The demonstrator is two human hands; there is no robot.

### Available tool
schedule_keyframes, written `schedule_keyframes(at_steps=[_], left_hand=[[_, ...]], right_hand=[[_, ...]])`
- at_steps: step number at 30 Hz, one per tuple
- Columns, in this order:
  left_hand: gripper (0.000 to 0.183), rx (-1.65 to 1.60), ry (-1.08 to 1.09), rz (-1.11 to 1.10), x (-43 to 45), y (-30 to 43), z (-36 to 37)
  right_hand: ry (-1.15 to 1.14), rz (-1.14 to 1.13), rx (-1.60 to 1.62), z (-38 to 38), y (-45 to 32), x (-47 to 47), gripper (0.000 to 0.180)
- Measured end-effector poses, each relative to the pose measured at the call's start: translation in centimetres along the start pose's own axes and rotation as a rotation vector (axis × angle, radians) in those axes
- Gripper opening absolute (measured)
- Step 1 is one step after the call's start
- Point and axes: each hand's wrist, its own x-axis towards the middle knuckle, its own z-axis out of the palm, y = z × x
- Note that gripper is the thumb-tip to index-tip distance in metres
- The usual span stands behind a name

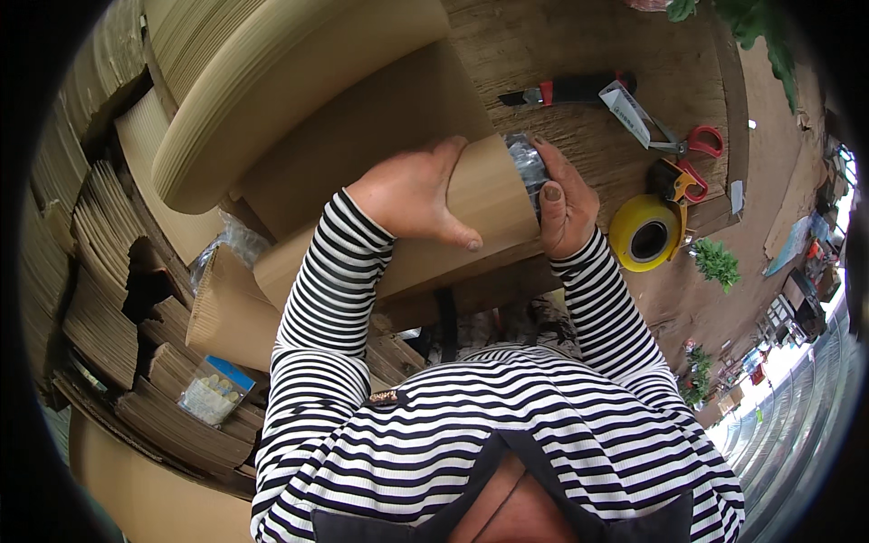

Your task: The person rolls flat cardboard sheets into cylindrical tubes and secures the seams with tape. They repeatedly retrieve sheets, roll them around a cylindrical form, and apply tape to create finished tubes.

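A sheet of brown cardboard (499, 183) is rolled around something in clear plastic wrap (526, 166), which shows at the roll's right end. My left hand (421, 193) is closed over the cardboard roll, thumb towards me, fingers on the far side. At the right end, my right hand (569, 200) grips the plastic-wrapped end, its thumb bent against it. The roll lies across the near edge of a wooden table (563, 142). What the plastic wraps cannot be told.
Right of my hands lie a utility knife (577, 88), red-handled scissors (679, 146) and a dispenser with yellow tape (631, 224). Stacked cardboard sheets (102, 224) stand at left, a large curved cardboard sheet (271, 88) behind the roll. A small plastic packet (216, 392) lies at lower left.
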Motion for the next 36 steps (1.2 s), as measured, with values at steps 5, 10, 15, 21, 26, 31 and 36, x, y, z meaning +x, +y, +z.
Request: schedule_keyframes(at_steps=[5, 10, 15, 21, 26, 31, 36], left_hand=[[0.112, -0.004, -0.016, -0.014, -0.6, 0.4, 0.0], [0.109, -0.008, 0.025, 0.040, -0.8, 0.2, 0.5], [0.104, -0.016, 0.029, 0.048, -1.1, 0.3, 0.2], [0.101, 0.074, 0.201, 0.087, -2.5, 0.8, 2.9], [0.100, 0.208, 0.492, 0.091, -4.0, 2.5, 7.5], [0.095, 0.162, 0.439, 0.061, -3.5, 2.3, 6.9], [0.093, -0.158, 0.066, 0.143, 1.2, -2.4, 2.2]], right_hand=[[0.035, -0.058, -0.025, 0.3, 0.8, -0.4, 0.046], [0.135, -0.037, -0.144, 1.1, -1.4, -0.3, 0.039], [-0.001, 0.011, -0.114, -0.1, -0.9, 0.7, 0.046], [-0.163, -0.098, -0.469, -2.5, -5.6, 0.1, 0.045], [-0.520, -0.377, -0.822, -1.2, -7.6, -4.6, 0.081], [-0.352, -0.602, -0.904, 0.0, -3.0, -4.7, 0.066], [-0.576, -0.386, -0.894, 0.2, -6.9, 2.0, 0.080]])
